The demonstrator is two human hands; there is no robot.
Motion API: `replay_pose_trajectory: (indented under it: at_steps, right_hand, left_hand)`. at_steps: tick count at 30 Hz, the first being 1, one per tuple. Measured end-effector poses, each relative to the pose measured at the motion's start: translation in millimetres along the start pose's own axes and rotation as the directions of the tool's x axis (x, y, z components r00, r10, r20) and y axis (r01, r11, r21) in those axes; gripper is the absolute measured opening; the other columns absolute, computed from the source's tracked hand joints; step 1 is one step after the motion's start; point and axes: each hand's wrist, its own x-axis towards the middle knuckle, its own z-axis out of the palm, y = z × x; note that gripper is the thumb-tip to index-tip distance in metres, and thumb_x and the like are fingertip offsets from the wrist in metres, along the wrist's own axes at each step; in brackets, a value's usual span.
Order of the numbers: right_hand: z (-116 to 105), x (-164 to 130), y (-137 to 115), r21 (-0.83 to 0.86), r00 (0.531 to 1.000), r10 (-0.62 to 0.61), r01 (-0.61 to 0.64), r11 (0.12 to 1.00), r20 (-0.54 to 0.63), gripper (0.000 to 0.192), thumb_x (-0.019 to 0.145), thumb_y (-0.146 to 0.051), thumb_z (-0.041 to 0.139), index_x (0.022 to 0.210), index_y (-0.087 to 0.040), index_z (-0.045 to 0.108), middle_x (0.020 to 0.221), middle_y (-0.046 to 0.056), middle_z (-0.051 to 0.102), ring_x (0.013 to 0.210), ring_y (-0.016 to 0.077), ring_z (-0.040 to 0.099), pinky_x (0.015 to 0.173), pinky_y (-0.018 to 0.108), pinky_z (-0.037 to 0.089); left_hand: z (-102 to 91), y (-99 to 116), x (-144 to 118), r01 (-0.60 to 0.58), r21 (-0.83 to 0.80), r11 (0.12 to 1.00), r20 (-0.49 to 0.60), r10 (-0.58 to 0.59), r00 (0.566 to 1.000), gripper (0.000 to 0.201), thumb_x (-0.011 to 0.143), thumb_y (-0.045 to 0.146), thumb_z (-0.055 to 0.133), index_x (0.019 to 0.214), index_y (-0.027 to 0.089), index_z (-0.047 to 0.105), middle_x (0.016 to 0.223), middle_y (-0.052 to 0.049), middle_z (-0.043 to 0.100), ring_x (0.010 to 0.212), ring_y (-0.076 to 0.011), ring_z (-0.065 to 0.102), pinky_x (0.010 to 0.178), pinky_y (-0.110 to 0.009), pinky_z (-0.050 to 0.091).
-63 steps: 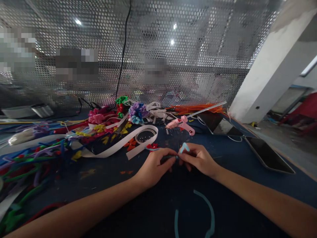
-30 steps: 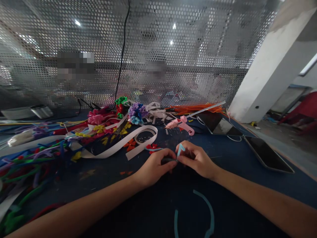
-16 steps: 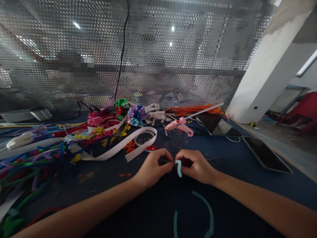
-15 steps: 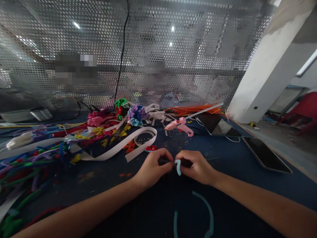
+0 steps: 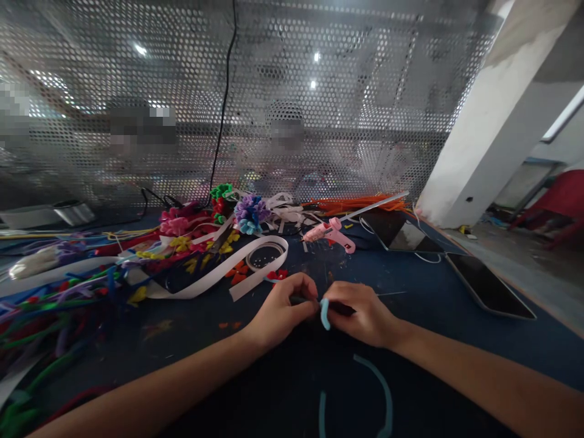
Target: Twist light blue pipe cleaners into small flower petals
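A light blue pipe cleaner [image 5: 325, 314] is pinched between my two hands, its short bent end hanging down in the gap. My left hand [image 5: 288, 307] has thumb and forefinger closed on its left part, most of which the fingers hide. On the other side my right hand [image 5: 361, 311] is closed at the bent end, fingers curled and thumb below. Nearer to me on the dark blue table [image 5: 255, 389] lie two more light blue pieces, a curved pipe cleaner [image 5: 385, 389] and a straight pipe cleaner [image 5: 322, 413].
A pink glue gun [image 5: 329, 233] lies beyond my hands. White ribbon [image 5: 205, 281], pipe-cleaner flowers [image 5: 250, 213] and a tangled heap of pipe cleaners [image 5: 59, 316] spread along the left. At right are a tablet [image 5: 490, 283] and another dark-screened device [image 5: 406, 234]; perforated metal sheet [image 5: 347, 109] stands behind.
My right hand has turned and lowered slightly. The bent end of the pipe cleaner has swung a little left and down. My left hand stays almost still.
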Motion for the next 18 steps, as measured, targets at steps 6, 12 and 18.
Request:
replay_pose_trajectory:
  at_steps: [6,12,18]
  right_hand:
    - [0.2,-5.5,2.4,-0.188,0.984,-0.154,0.168,0.968,0.085,0.014,0.086,-0.017,0.041,0.085,-0.018,0.055,0.074,0.006,0.058,0.068,0.0151,0.052,0.061,0.027,0.043]
    - [-0.7,-5.5,1.5,-0.202,0.989,-0.137,0.146,0.968,0.060,0.014,0.086,-0.015,0.042,0.084,-0.017,0.055,0.074,0.006,0.058,0.068,0.0155,0.052,0.061,0.028,0.043]
    - [-1.1,0.6,-2.2,0.044,0.990,0.134,-0.132,0.990,-0.053,0.006,0.082,-0.014,0.050,0.081,-0.018,0.055,0.075,0.002,0.057,0.066,0.0122,0.052,0.061,0.024,0.042]
  left_hand:
    - [-0.7,-1.1,-0.6,-0.025,0.063,0.998,0.021,0.024,0.999,0.010,0.063,0.012,0.056,0.071,0.015,0.050,0.065,0.003,0.054,0.062,-0.0100,0.050,0.054,-0.018,0.038]
    - [-0.5,-2.1,-1.3,-0.068,0.170,0.983,0.027,0.065,0.998,0.005,0.070,0.016,0.056,0.073,0.015,0.051,0.065,0.003,0.053,0.059,-0.0099,0.050,0.050,-0.018,0.037]
    - [-10.1,-4.2,-2.4,-0.347,0.577,0.739,0.087,0.367,0.926,0.007,0.081,0.019,0.052,0.084,0.018,0.059,0.079,0.000,0.062,0.072,-0.0123,0.057,0.065,-0.022,0.043]
